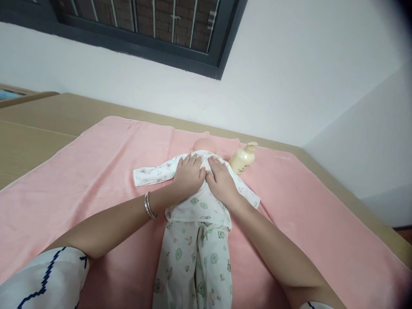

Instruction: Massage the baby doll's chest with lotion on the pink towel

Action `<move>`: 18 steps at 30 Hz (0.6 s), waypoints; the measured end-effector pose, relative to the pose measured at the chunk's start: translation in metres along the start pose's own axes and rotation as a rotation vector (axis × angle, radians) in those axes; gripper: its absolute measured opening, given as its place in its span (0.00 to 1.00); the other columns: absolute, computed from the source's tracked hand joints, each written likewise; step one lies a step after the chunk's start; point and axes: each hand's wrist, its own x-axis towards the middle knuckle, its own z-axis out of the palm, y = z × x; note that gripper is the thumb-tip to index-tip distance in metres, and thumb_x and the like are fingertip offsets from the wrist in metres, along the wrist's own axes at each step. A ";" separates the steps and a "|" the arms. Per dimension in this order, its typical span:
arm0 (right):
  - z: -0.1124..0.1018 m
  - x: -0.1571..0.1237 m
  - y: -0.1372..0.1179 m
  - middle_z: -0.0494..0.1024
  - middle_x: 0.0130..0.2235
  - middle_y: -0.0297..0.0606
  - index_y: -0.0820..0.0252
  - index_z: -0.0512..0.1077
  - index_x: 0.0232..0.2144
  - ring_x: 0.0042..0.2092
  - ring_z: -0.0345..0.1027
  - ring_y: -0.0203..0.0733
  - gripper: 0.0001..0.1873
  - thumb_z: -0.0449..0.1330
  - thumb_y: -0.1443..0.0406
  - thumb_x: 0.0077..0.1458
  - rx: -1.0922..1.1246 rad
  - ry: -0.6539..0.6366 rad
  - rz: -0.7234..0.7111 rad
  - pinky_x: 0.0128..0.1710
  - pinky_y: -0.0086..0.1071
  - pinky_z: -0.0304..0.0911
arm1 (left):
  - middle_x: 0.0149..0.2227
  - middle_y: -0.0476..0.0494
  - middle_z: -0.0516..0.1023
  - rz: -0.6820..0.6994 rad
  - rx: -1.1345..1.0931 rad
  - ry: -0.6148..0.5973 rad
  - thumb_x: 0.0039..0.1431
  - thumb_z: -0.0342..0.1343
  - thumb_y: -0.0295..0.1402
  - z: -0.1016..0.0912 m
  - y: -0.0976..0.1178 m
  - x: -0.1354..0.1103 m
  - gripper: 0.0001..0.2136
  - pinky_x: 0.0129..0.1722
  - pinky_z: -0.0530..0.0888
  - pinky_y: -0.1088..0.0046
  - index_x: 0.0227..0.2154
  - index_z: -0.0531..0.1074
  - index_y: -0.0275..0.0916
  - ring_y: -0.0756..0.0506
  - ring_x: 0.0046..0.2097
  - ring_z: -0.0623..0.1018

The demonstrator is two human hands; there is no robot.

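A baby doll (200, 205) in a white long-sleeved top and trousers printed with green figures lies stretched out, its smooth bald head (205, 145) at the far end. My left hand (189, 174) rests flat on the upper torso, left of the middle, fingers pointing away from me. My right hand (222, 178) lies flat beside it on the other side, the thumbs close together. Both hands are open and grasp nothing. Just beyond my right hand, a pale yellow pump bottle (242, 161) leans to the right near the doll's shoulder. No facial features of the doll show.
Under the doll spreads a pink cloth (112, 154) with soft folds, over a light wooden surface (58, 113). A white wall (273, 86) rises behind, with a dark-framed barred window (144, 36). The wall's corner is at the right.
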 end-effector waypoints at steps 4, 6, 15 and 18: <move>-0.001 0.000 -0.001 0.61 0.68 0.53 0.68 0.62 0.64 0.70 0.52 0.55 0.30 0.46 0.61 0.64 -0.006 0.016 -0.002 0.70 0.56 0.43 | 0.62 0.32 0.71 0.017 0.000 0.006 0.68 0.41 0.33 0.000 -0.001 0.000 0.21 0.65 0.61 0.49 0.59 0.65 0.32 0.34 0.65 0.66; -0.001 0.000 0.000 0.65 0.66 0.52 0.67 0.65 0.63 0.69 0.55 0.54 0.29 0.47 0.61 0.64 -0.010 0.046 -0.017 0.69 0.53 0.48 | 0.60 0.33 0.72 0.025 -0.002 0.014 0.68 0.41 0.33 -0.001 -0.001 0.000 0.20 0.64 0.62 0.50 0.58 0.66 0.33 0.35 0.64 0.68; -0.007 -0.007 -0.012 0.76 0.57 0.46 0.60 0.74 0.52 0.59 0.69 0.54 0.21 0.49 0.62 0.64 -0.173 0.144 0.005 0.54 0.44 0.68 | 0.55 0.35 0.76 0.086 -0.015 0.027 0.68 0.42 0.32 -0.004 0.000 -0.001 0.16 0.60 0.67 0.56 0.50 0.72 0.36 0.37 0.59 0.72; -0.009 -0.011 -0.019 0.79 0.53 0.46 0.59 0.76 0.47 0.54 0.73 0.54 0.18 0.48 0.63 0.65 -0.231 0.136 0.010 0.48 0.42 0.70 | 0.52 0.38 0.77 0.061 -0.045 0.029 0.67 0.44 0.32 -0.009 -0.001 0.001 0.14 0.59 0.69 0.58 0.46 0.73 0.39 0.38 0.57 0.73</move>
